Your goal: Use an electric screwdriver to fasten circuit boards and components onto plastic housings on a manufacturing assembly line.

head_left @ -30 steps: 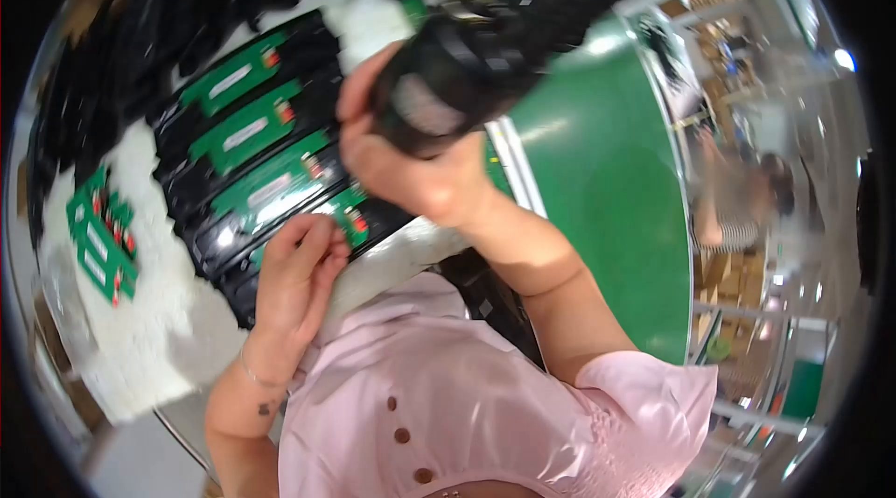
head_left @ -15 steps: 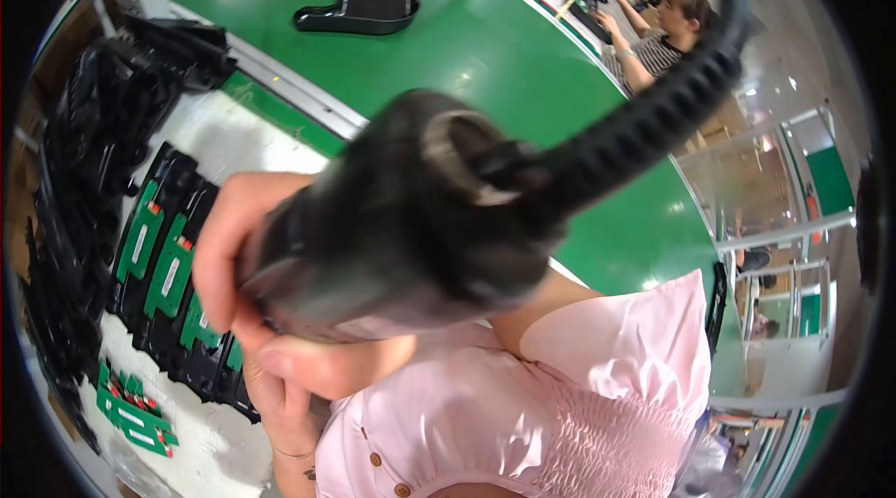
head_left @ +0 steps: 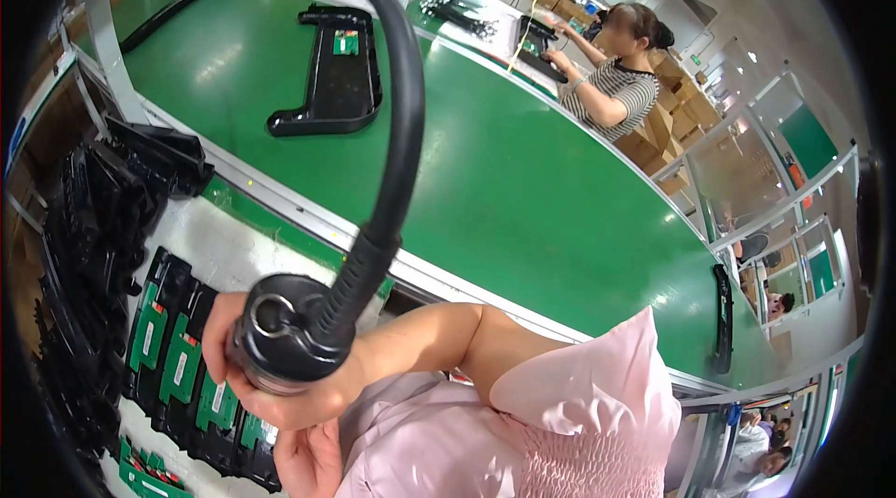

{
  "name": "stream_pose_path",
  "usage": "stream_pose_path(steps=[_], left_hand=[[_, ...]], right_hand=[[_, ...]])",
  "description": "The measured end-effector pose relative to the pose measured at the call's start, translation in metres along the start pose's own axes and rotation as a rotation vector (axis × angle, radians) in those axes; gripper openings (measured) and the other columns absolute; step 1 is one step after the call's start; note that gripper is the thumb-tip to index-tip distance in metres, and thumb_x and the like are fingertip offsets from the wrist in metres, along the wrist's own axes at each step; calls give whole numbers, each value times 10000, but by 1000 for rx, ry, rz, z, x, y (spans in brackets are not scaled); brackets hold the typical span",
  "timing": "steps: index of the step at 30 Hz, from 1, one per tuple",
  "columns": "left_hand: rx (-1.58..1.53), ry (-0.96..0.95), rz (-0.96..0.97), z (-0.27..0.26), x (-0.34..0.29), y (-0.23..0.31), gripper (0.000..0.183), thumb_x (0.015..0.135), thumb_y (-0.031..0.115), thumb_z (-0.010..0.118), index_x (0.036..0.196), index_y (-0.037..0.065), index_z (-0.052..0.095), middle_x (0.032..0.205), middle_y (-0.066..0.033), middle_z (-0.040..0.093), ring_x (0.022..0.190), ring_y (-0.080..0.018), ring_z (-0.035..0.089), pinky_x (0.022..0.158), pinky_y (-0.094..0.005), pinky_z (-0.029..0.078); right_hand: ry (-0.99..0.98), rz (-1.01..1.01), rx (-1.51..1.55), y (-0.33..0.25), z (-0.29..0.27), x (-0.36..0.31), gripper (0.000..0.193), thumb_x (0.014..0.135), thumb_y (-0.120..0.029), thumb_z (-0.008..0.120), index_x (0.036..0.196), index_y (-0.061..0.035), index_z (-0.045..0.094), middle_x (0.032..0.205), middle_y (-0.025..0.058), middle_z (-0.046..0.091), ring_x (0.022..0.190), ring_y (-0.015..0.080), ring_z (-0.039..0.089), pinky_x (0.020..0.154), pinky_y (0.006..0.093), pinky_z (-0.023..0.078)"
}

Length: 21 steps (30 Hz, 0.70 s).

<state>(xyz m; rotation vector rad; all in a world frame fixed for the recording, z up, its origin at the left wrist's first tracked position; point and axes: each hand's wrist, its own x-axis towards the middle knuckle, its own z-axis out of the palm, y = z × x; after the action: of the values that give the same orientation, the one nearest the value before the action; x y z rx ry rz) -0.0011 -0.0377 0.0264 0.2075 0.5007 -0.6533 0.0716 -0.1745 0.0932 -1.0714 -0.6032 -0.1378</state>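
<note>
My right hand is wrapped round a black electric screwdriver, seen from its cable end with a metal hanging ring on top. Its thick black cable arches up and away. Just below, my left hand is partly covered, its fingers curled; whatever they hold is hidden. Beside both hands, several black plastic housings lie in a row, each with a green circuit board on it. The screwdriver's tip is out of sight.
Black plastic parts are heaped at the left. Loose green boards lie at lower left. Beyond a metal rail runs a green conveyor belt carrying a black housing. Across it, a person in a striped top handles parts.
The screwdriver has moved down and away from the camera, toward the row of housings, with my right hand still round it. The view has shifted, showing more of the belt.
</note>
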Motion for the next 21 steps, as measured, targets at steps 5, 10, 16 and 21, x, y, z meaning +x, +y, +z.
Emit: stream_pose_path(steps=[5, 10, 16, 21], left_hand=[[257, 113, 139, -27, -5, -3, 357, 841, -39, 369, 1196, -72, 360, 1224, -193, 419, 1138, -279, 431, 964, -334, 385], [287, -56, 53, -28, -5, -13, 274, 900, 127, 414, 1130, -22, 430, 1065, -164, 551, 1000, -230, 543, 862, -291, 441], [267, -66, 116, -42, -7, -9, 136, 897, 157, 445, 939, 31, 471, 980, -139, 581, 924, -207, 587, 780, -268, 486], [338, -95, 218, -53, -8, -9, 119, 874, 138, 494, 907, 25, 508, 921, -107, 594, 852, -160, 597, 741, -234, 495]], right_hand=[[-157, 455, -44, -11, -7, 12, 276, 645, 46, 579, 897, 7, 474, 792, 26, 549, 647, 70, 495, 565, 231, 421], [-183, 123, -5, 9, -4, -4, 331, 669, -116, 495, 990, -64, 434, 532, -22, 404, 446, 118, 377, 478, 260, 334], [-269, 178, 57, 41, -1, 5, 391, 641, -55, 338, 1014, -31, 453, 506, -30, 356, 430, 95, 340, 491, 257, 333], [-240, 183, -48, 37, 4, -1, 368, 654, -78, 367, 1011, -25, 440, 503, -13, 351, 426, 104, 340, 489, 270, 339]])
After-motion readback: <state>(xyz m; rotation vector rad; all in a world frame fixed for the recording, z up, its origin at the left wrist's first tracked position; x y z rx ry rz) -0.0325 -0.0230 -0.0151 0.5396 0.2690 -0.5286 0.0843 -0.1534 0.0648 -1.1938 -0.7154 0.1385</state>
